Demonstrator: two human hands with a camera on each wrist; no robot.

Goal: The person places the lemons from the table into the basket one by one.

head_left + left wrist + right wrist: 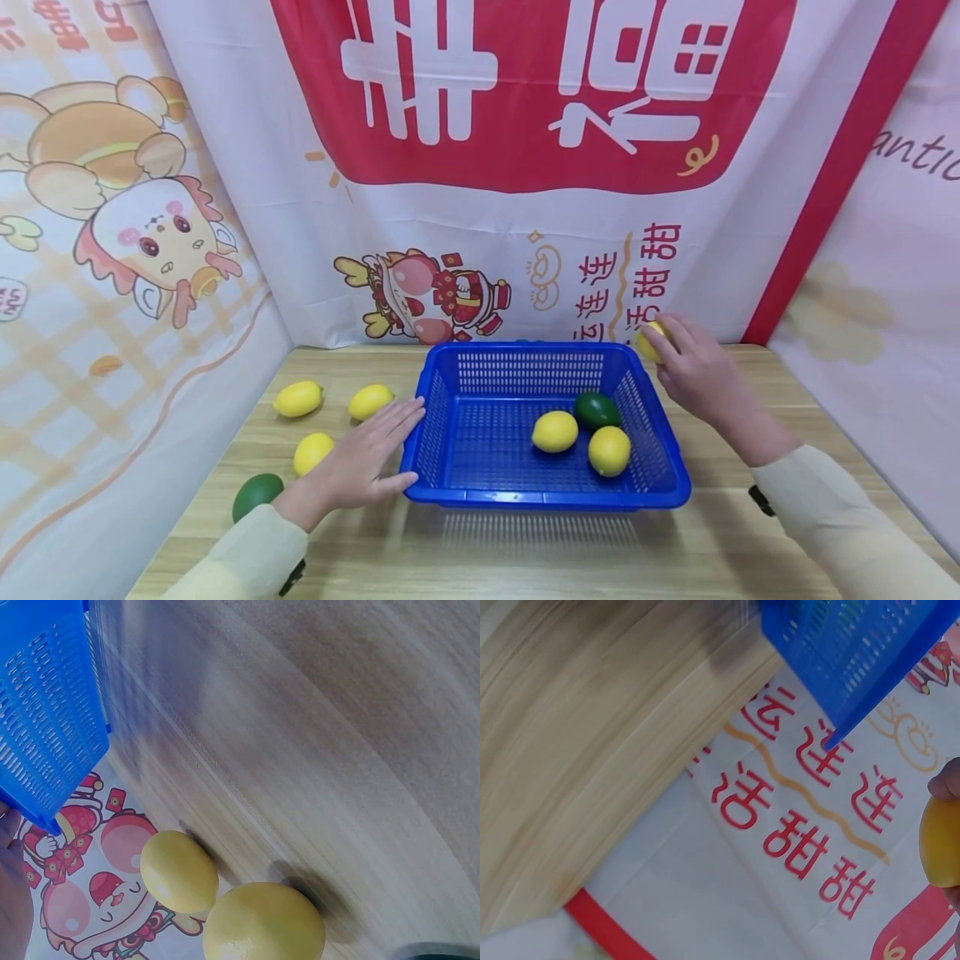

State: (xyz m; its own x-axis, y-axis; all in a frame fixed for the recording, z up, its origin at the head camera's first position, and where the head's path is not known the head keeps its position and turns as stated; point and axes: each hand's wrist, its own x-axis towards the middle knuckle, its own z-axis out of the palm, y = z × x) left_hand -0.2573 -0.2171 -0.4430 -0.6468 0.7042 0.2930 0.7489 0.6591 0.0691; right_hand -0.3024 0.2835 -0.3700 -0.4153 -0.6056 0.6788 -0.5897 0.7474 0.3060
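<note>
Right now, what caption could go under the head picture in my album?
The left hand touches a blue basket while the right hand holds a lemon.

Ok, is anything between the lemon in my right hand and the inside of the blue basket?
Seemingly just the right rim of the blue basket; your right hand holds the lemon by its far right corner. Nothing else visible stands between.
</note>
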